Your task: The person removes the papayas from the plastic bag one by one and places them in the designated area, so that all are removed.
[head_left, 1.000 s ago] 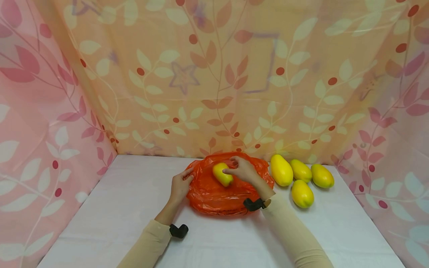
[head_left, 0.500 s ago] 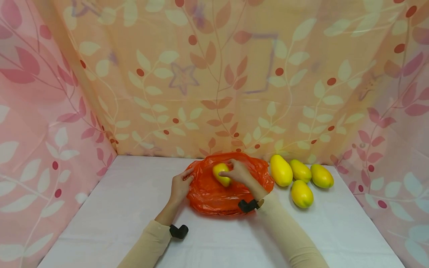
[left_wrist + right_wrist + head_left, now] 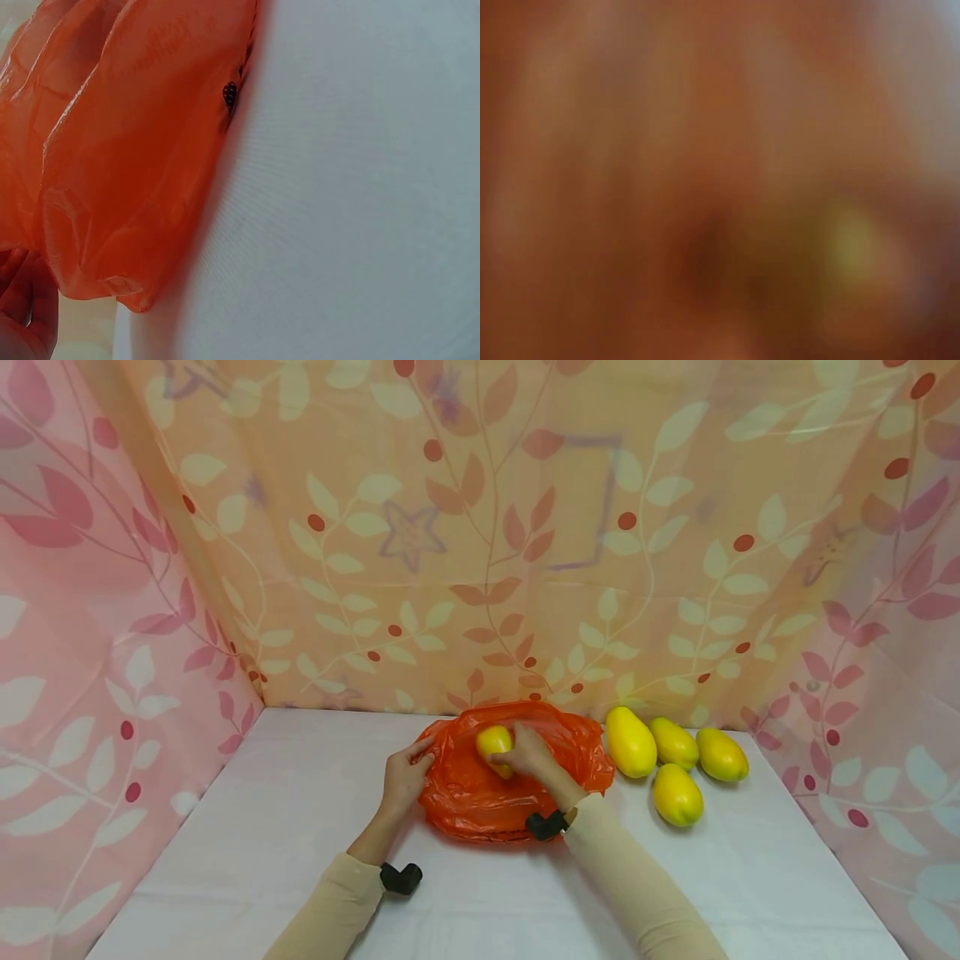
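In the head view a red plastic bag (image 3: 480, 814) lies with its mouth spread on the white table. My left hand (image 3: 405, 781) pinches the bag's left rim; the left wrist view has that hand (image 3: 28, 304) at the lower left, beside the bag's side (image 3: 142, 157). Inside the mouth my right hand (image 3: 528, 753) grips a yellow papaya (image 3: 491, 742), thumb across its near side and fingers behind it. The right wrist view is a blur of orange with a yellow-green patch.
Right of the bag, several more yellow papayas with greenish ends lie close together, a long one (image 3: 630, 743) nearest the bag and a rounder one (image 3: 677, 795) in front. Patterned curtains (image 3: 420, 568) enclose the white table (image 3: 300, 810) at the back and sides.
My right hand has moved slightly left and down with the papaya, its fingers now covering more of it. The left hand stays on the bag's rim.
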A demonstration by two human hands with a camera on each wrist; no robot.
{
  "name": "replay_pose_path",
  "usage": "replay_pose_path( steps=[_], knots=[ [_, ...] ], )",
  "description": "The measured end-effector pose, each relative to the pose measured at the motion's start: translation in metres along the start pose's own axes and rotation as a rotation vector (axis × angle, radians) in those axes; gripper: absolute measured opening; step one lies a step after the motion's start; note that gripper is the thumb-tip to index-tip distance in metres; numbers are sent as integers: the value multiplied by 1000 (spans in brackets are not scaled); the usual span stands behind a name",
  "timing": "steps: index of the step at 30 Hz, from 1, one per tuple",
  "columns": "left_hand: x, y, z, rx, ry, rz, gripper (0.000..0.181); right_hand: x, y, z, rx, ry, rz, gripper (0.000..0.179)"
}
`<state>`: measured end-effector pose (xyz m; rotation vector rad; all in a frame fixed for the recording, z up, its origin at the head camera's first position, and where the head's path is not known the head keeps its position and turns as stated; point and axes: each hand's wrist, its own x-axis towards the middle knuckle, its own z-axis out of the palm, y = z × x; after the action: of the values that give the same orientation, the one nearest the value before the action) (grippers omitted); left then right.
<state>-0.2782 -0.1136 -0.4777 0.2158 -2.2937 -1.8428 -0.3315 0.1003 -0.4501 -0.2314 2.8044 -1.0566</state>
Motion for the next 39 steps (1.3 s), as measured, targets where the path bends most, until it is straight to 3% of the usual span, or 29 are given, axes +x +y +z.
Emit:
replay_pose_path(
  steps=[10,17,39],
  knots=[
    [0,-1,0,-9,-4,-2,36,2,2,5,22,0,50,73],
    [0,1,-2,-1,-7,-17,36,3,-2,6,8,10,64,69],
    [1,-2,-2,-10,-11,-12,36,-8,-5,-7,58,10,14,66]
  ],
)
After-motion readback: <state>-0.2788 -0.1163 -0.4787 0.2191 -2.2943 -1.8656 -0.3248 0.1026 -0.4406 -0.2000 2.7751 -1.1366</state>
